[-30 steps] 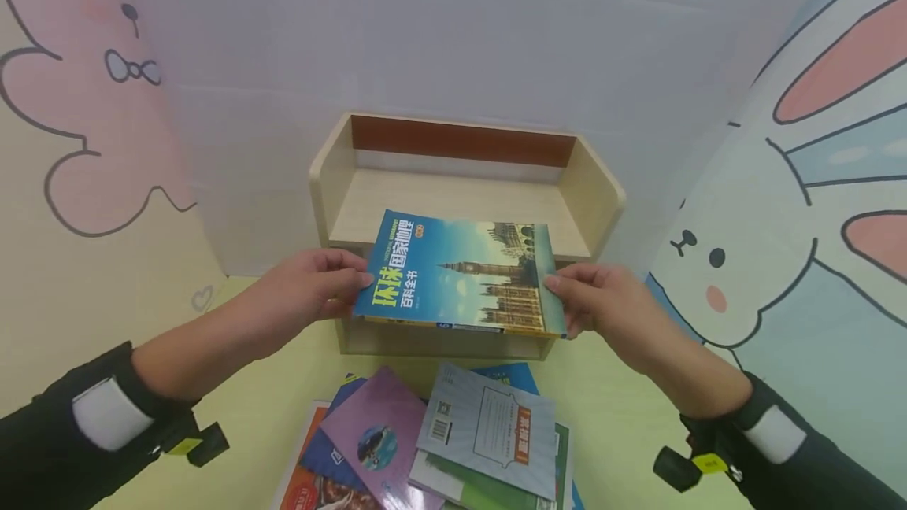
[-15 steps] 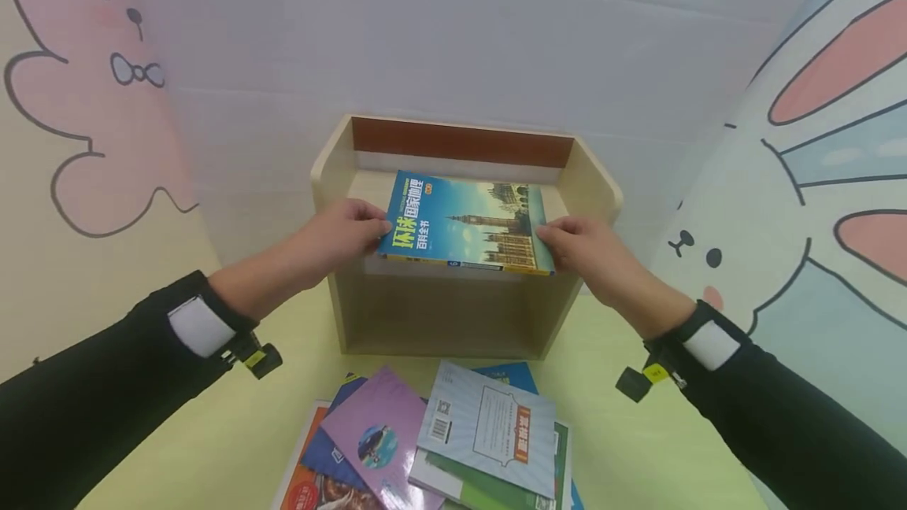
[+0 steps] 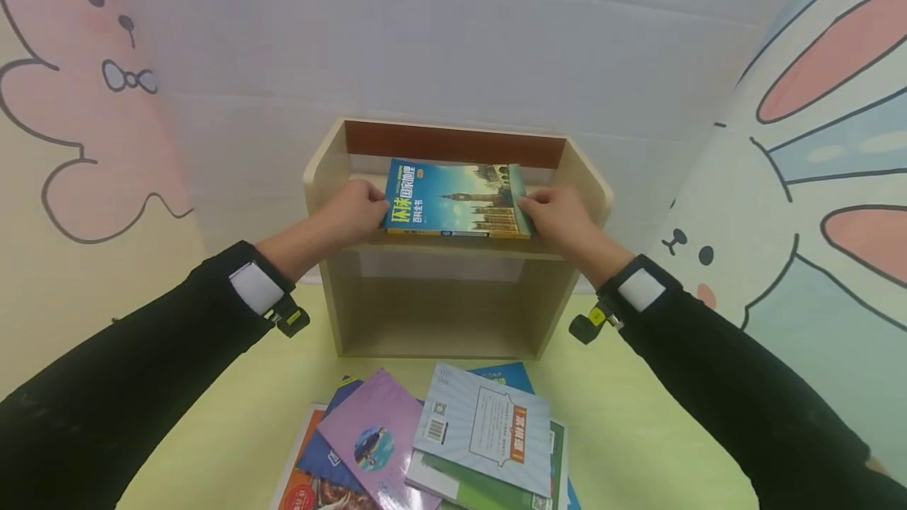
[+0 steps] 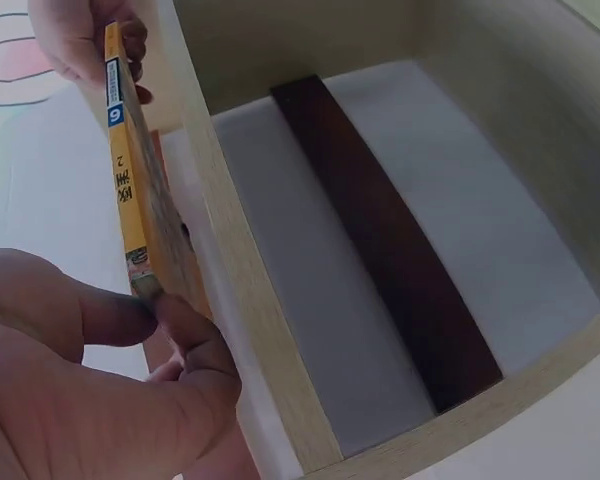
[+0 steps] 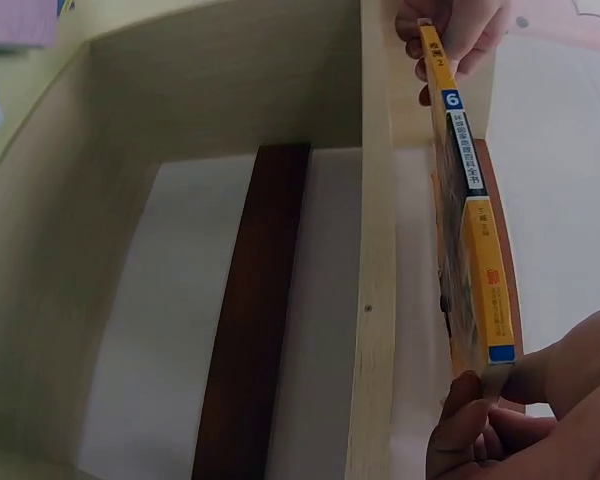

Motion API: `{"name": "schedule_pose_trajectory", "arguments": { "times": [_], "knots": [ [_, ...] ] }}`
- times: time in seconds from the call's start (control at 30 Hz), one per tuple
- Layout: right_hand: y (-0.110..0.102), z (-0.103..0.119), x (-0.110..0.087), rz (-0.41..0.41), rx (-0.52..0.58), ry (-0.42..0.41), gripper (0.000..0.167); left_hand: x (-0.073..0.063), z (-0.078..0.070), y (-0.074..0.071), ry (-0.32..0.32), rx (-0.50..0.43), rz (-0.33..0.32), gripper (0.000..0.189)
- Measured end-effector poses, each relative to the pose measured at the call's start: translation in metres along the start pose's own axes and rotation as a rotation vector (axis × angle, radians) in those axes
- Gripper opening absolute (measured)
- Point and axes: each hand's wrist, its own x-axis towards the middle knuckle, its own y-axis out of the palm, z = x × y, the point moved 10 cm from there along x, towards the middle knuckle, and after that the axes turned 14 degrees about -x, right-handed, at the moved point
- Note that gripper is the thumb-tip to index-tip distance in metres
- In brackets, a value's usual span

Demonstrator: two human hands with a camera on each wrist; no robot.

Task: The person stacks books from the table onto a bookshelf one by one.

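Between both hands is a blue book (image 3: 453, 199) with a clock tower on its cover and a yellow spine, face up in the head view. My left hand (image 3: 357, 213) pinches its left end, thumb on the cover. At the other end my right hand (image 3: 560, 215) pinches the right edge. The book is over the upper board of a small wooden bookshelf (image 3: 329, 187), inside its side panels. In the left wrist view, the yellow spine (image 4: 128, 190) faces the camera, just beyond the shelf board's front edge (image 4: 250, 270). The right wrist view has the spine (image 5: 480, 230) beside that board too.
Several books lie piled on the yellow floor in front of the shelf, among them a purple book (image 3: 383, 435) and a light-blue book (image 3: 485, 423). The shelf's lower compartment (image 3: 432, 317) opens toward me. A white cloth wall (image 3: 453, 38) stands behind, with cartoon panels at both sides.
Both hands have carried the blue book forward, away from me, from in front of the bookshelf to over its upper board. The pile of books has stayed put.
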Motion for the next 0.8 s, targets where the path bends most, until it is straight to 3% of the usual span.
{"name": "schedule_pose_trajectory", "arguments": {
  "times": [0.27, 0.53, 0.8],
  "knots": [
    [0.011, 0.0, 0.018, -0.018, -0.081, -0.009, 0.036, 0.013, 0.005, 0.001, 0.018, 0.141, 0.004, 0.041],
    [0.013, -0.002, 0.021, -0.029, -0.157, -0.034, 0.035, 0.015, 0.003, 0.006, 0.055, 0.192, 0.012, 0.038],
    [0.013, 0.004, 0.021, -0.038, -0.211, -0.085, 0.033, 0.014, -0.002, 0.007, 0.102, 0.312, -0.011, 0.032]
  ]
}}
